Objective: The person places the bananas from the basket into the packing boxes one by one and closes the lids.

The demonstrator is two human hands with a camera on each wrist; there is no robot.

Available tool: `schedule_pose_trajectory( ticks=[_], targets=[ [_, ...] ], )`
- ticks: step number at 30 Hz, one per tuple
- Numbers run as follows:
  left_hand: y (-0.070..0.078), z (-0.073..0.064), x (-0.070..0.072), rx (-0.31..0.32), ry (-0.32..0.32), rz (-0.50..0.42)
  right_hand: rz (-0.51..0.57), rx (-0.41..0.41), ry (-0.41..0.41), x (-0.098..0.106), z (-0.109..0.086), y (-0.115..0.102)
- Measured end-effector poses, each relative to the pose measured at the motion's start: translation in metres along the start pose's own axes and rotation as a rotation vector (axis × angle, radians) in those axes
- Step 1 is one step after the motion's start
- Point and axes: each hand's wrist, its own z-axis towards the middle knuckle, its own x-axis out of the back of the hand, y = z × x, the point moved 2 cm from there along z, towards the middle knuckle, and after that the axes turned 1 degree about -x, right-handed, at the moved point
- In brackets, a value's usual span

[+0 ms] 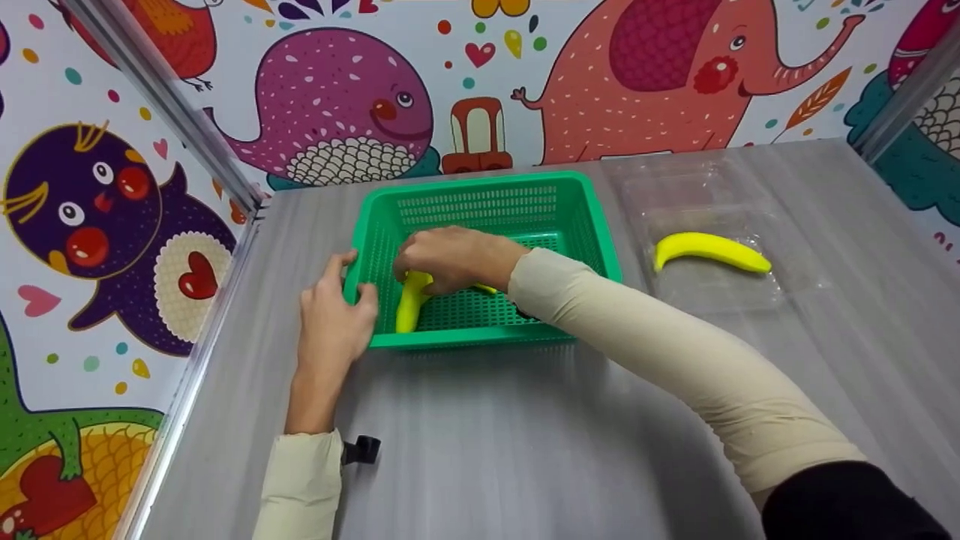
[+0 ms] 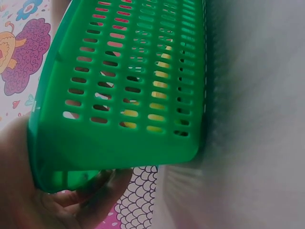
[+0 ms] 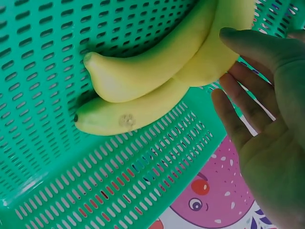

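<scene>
A green plastic basket (image 1: pixel 480 339) with slotted walls stands on the table. My left hand (image 1: pixel 334 322) grips its left rim, with the fingers bent round the corner in the left wrist view. Inside the basket, my right hand (image 1: pixel 454 259) reaches down over a yellow banana (image 1: pixel 409 306). In the right wrist view its thumb lies across one banana (image 3: pixel 233 16), which it pinches near the wall, fingers at the far edge. Two more bananas rest beside that one: an upper banana (image 3: pixel 147 71) and a lower banana (image 3: pixel 126 117) with a brown spot.
Right of the basket, another banana (image 1: pixel 709 251) lies on a clear plastic tray (image 1: pixel 712 296). Cartoon-printed panels (image 1: pixel 337 97) wall the grey table (image 1: pixel 480 450) at the back and left. A metal rail (image 1: pixel 180 420) runs along the left edge.
</scene>
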Motion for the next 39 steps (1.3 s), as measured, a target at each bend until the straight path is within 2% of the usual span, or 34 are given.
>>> schedule_pose_trajectory(
  ticks=[11,22,30,39],
  targets=[
    [0.001,0.000,-0.003,-0.006,-0.002,-0.008,-0.102,-0.019,0.018,-0.004,-0.003,0.001],
    [0.002,0.001,-0.001,-0.030,0.007,-0.002,-0.063,0.003,0.065,0.012,-0.019,0.001],
    [0.001,0.000,0.000,-0.005,0.002,0.002,-0.063,0.001,0.080,0.023,-0.032,-0.001],
    [-0.001,0.001,0.000,0.000,-0.001,0.004,0.006,-0.030,0.075,0.039,-0.052,0.005]
  ],
)
